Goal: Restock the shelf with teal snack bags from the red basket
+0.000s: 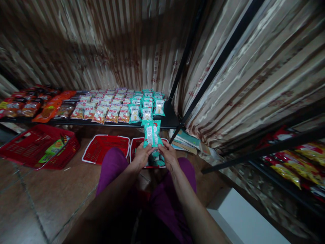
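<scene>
Left fingers [145, 151] & right fingers [165, 151]: undersides hidden, can't tell how far they reach beneath the teal plastic snack pkt [151, 132]; its fine print's too small to read. Red plastic basket w/ white rim [131, 149] partly blocked by hands, so no. of small teal pkts inside [158, 163] unclear. Teal-and-white flat paper stack [188, 138] part hidden behind black metal post [175, 133]. Red-and-yellow glossy bags [302, 166]: blurry, cut off at R edge. White boxy object [246, 217] cut by bottom edge.
</scene>
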The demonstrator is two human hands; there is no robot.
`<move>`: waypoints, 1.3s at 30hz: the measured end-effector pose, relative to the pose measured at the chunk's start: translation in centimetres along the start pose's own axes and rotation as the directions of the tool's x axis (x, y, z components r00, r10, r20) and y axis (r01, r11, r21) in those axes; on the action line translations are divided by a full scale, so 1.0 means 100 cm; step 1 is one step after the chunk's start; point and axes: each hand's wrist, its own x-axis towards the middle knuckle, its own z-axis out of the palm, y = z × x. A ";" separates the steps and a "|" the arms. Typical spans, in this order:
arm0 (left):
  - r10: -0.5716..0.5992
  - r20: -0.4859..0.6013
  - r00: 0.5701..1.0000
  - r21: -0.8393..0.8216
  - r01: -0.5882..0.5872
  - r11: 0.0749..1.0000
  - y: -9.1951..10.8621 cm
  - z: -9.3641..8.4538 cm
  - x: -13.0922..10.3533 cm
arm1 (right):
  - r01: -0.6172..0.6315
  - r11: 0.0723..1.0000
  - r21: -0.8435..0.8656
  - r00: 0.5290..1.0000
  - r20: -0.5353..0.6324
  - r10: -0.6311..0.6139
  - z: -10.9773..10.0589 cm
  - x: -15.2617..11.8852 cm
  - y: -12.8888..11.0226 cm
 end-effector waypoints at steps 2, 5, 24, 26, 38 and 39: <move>0.034 0.007 0.999 0.093 -0.034 0.995 0.008 -0.001 0.003 | -0.001 1.000 0.022 0.999 -0.041 0.002 0.000 0.000 0.000; 0.298 -0.027 0.954 0.317 -0.275 0.908 0.033 -0.001 0.010 | -0.001 0.999 0.042 0.998 -0.062 0.003 -0.001 -0.002 -0.002; 0.361 0.145 0.921 0.696 -0.354 0.625 0.084 0.026 0.055 | 0.061 0.998 0.021 0.995 -0.078 -0.059 -0.010 -0.019 -0.002; 0.327 0.147 0.933 0.687 -0.335 0.645 0.085 0.028 0.056 | 0.063 0.997 0.035 0.993 -0.098 -0.059 -0.014 -0.019 0.001; 0.215 0.183 0.959 0.825 -0.269 0.498 0.085 0.041 0.068 | 0.019 0.978 0.210 0.990 -0.138 0.010 -0.015 -0.018 0.001; 0.207 0.191 0.960 0.842 -0.268 0.467 0.086 0.041 0.069 | 0.042 0.979 0.201 0.988 -0.153 -0.011 -0.015 -0.017 0.004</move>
